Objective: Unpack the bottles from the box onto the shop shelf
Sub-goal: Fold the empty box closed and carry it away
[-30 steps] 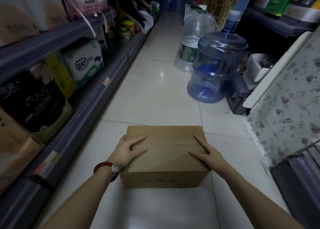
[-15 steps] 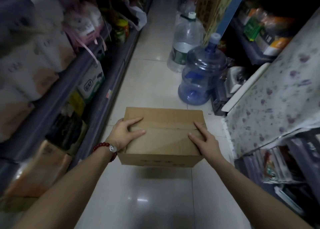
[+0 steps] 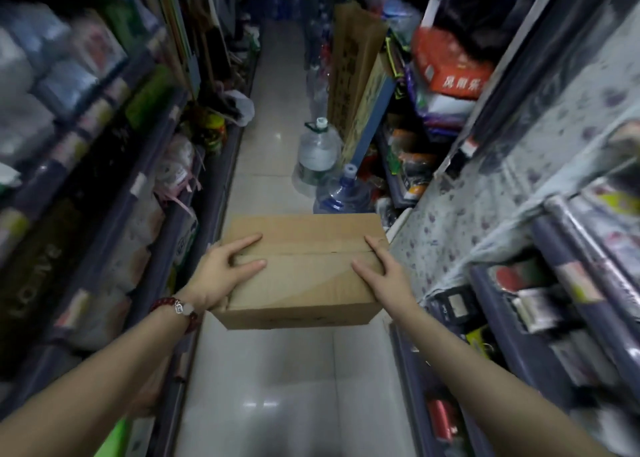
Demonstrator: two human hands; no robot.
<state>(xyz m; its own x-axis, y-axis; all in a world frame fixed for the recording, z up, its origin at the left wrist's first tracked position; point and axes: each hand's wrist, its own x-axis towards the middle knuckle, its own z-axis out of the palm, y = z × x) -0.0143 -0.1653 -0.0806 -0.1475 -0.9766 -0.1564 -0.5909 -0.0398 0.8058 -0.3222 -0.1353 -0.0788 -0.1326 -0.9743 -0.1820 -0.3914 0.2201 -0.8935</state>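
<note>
A closed brown cardboard box (image 3: pixel 304 276) hangs in the air over the aisle floor, held between both hands. My left hand (image 3: pixel 225 276) grips its left side, fingers spread over the top flap; a red bead bracelet circles that wrist. My right hand (image 3: pixel 381 280) clamps the right side, fingers lying along the top. The flaps are shut, so the bottles inside are hidden. Shop shelves run along the left (image 3: pixel 114 214) and the right (image 3: pixel 512 283) of the narrow aisle.
Two large water jugs, one clear (image 3: pixel 317 151) and one blue (image 3: pixel 341 193), stand on the white tiled floor (image 3: pixel 273 387) beyond the box. A flowered cloth (image 3: pixel 502 186) drapes over the right shelving. Tall cardboard (image 3: pixel 356 72) leans at the back right. Packed goods crowd both sides.
The box has been lifted off the floor and now hangs higher, both hands still on its sides. The view has risen, showing more of the upper shelves.
</note>
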